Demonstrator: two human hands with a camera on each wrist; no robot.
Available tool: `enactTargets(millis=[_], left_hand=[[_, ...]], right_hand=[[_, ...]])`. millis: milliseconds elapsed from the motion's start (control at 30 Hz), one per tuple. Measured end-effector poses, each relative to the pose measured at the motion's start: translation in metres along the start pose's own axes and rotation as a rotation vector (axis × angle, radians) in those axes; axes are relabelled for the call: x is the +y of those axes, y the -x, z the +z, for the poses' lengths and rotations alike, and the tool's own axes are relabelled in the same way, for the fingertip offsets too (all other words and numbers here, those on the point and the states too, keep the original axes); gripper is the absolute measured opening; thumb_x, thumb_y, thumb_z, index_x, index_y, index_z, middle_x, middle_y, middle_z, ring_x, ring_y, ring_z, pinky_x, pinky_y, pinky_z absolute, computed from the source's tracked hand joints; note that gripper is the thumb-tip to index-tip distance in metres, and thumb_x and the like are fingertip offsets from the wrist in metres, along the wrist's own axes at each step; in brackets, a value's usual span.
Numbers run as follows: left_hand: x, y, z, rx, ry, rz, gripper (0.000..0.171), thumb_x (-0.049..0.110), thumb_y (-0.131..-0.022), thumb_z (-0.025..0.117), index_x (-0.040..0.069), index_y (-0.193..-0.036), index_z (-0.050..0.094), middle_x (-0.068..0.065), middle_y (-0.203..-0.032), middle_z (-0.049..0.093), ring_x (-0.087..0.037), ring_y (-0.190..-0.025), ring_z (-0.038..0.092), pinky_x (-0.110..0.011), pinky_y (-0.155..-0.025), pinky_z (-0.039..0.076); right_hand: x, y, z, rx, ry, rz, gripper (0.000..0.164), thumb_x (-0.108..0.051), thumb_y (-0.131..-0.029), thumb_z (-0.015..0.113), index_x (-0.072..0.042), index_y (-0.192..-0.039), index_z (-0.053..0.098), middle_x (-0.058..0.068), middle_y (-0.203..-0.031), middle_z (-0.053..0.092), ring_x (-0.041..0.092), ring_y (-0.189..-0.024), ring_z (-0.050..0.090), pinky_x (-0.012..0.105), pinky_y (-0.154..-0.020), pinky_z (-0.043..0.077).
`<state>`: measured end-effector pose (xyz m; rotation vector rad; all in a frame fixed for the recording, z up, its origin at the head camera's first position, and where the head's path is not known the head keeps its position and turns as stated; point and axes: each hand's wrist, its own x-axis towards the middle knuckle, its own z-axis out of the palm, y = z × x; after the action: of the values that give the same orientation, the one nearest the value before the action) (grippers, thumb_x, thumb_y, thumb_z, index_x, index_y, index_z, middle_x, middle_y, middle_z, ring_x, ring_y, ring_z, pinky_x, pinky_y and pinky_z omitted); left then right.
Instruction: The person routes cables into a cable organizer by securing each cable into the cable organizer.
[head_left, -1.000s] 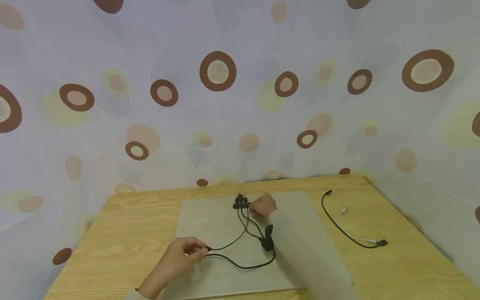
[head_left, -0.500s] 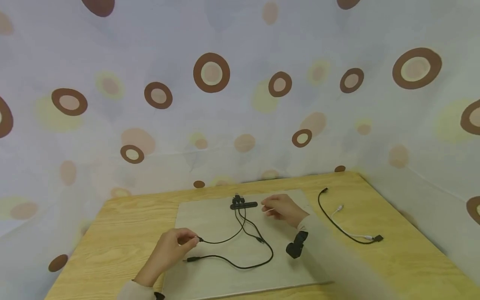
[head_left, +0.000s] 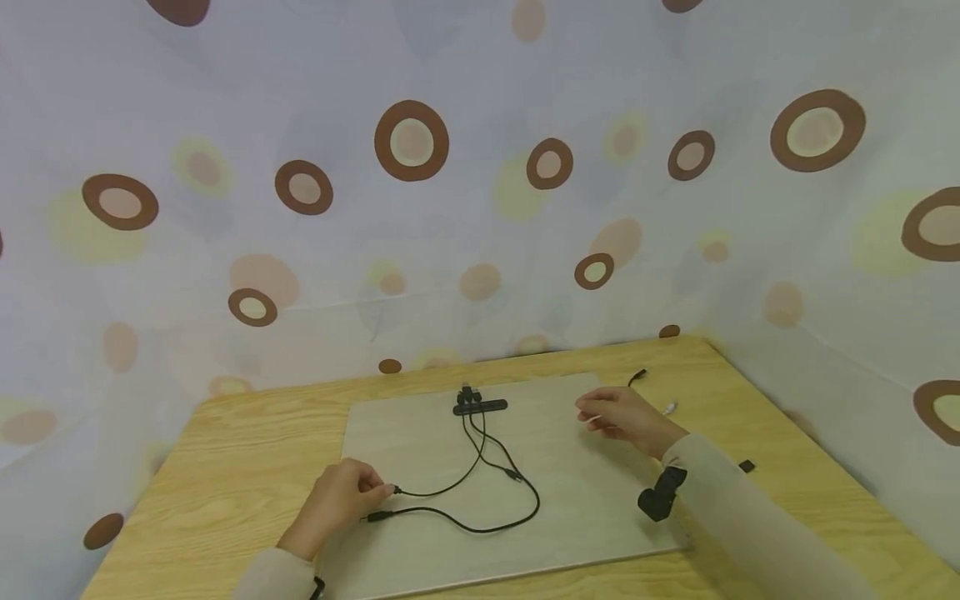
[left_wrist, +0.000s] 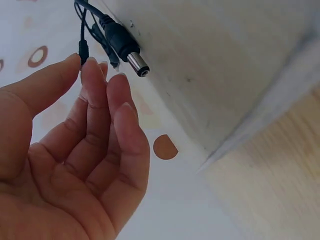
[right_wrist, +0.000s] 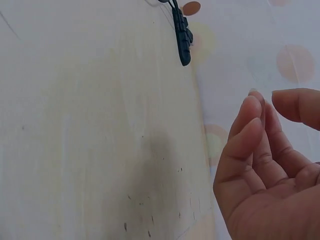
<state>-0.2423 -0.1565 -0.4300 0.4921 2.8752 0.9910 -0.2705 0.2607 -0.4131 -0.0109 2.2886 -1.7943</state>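
My left hand (head_left: pixel 341 500) pinches the end of a thin black cable (left_wrist: pixel 83 49) between thumb and index finger, low on the left of the board. Close beside those fingertips lies a thicker cable's barrel plug (left_wrist: pixel 127 47) with a metal tip. Both cables run to a black cable clip strip (head_left: pixel 491 406) at the board's far side, where several plugs (head_left: pixel 468 395) stick out behind. Another cable end (head_left: pixel 513 475) lies loose mid-board. My right hand (head_left: pixel 628 417) hovers over the board's right edge; its fingers curl loosely with the thumb apart and nothing between them (right_wrist: pixel 265 155).
The pale board (head_left: pixel 450 567) lies on a wooden table (head_left: pixel 247 433). To its right, partly behind the right arm, are a black cable end (head_left: pixel 637 377), a white plug (head_left: pixel 671 408) and a black square connector (head_left: pixel 747 466). A spotted curtain (head_left: pixel 480 208) surrounds the table.
My right hand has left the clip strip and moved right across the board to its edge. My left hand keeps its pinch on the thin cable, having let the barrel plug show free beside it.
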Motion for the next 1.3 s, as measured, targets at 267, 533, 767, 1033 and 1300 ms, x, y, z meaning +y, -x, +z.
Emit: enactTargets(millis=[267, 533, 767, 1033, 1300], left_hand=[[0.004, 0.001, 0.000, 0.042, -0.033, 0.035, 0.011, 0.022, -0.080, 0.066, 0.011, -0.077, 0.066, 0.007, -0.067, 0.060, -0.005, -0.057, 0.051, -0.023, -0.052, 0.042], [0.021, 0.007, 0.004, -0.005, 0.227, 0.166, 0.027, 0.024, -0.091, 0.051, 0.002, -0.097, 0.065, -0.005, -0.086, 0.066, -0.018, -0.081, 0.062, -0.025, -0.066, 0.050], [0.046, 0.014, 0.024, -0.252, 0.663, 0.170, 0.038, 0.024, -0.094, 0.045, -0.009, -0.110, 0.057, -0.020, -0.108, 0.060, -0.031, -0.101, 0.056, -0.030, -0.079, 0.048], [0.074, 0.026, 0.048, -0.373, 0.815, 0.191, 0.036, 0.029, -0.093, 0.044, 0.000, -0.106, 0.062, -0.015, -0.106, 0.062, -0.021, -0.100, 0.058, -0.029, -0.081, 0.047], [0.089, 0.040, 0.060, -0.464, 0.874, 0.243, 0.038, 0.026, -0.096, 0.038, -0.002, -0.107, 0.060, -0.015, -0.106, 0.062, -0.021, -0.099, 0.059, -0.030, -0.081, 0.048]], right_hand=[[-0.005, 0.002, -0.004, -0.014, -0.033, -0.051, 0.034, -0.027, -0.088, 0.056, -0.001, -0.110, 0.053, 0.008, -0.095, 0.058, 0.021, -0.084, 0.058, 0.034, -0.077, 0.048], [-0.018, 0.008, -0.032, 0.037, 0.029, -0.090, 0.040, -0.034, -0.089, 0.053, -0.002, -0.112, 0.051, 0.010, -0.101, 0.055, 0.019, -0.088, 0.058, 0.028, -0.075, 0.048], [-0.030, 0.016, -0.083, 0.123, 0.108, -0.128, 0.043, -0.039, -0.087, 0.053, -0.004, -0.113, 0.051, -0.001, -0.095, 0.059, 0.015, -0.088, 0.059, 0.024, -0.074, 0.048], [-0.019, 0.017, -0.111, 0.207, 0.330, -0.038, 0.049, -0.035, -0.089, 0.052, 0.005, -0.117, 0.048, 0.004, -0.094, 0.062, 0.015, -0.083, 0.061, 0.027, -0.071, 0.050], [0.011, 0.010, -0.110, 0.274, 0.638, 0.006, 0.032, -0.018, -0.087, 0.052, 0.011, -0.095, 0.062, 0.008, -0.070, 0.066, 0.022, -0.062, 0.062, 0.030, -0.056, 0.051]])
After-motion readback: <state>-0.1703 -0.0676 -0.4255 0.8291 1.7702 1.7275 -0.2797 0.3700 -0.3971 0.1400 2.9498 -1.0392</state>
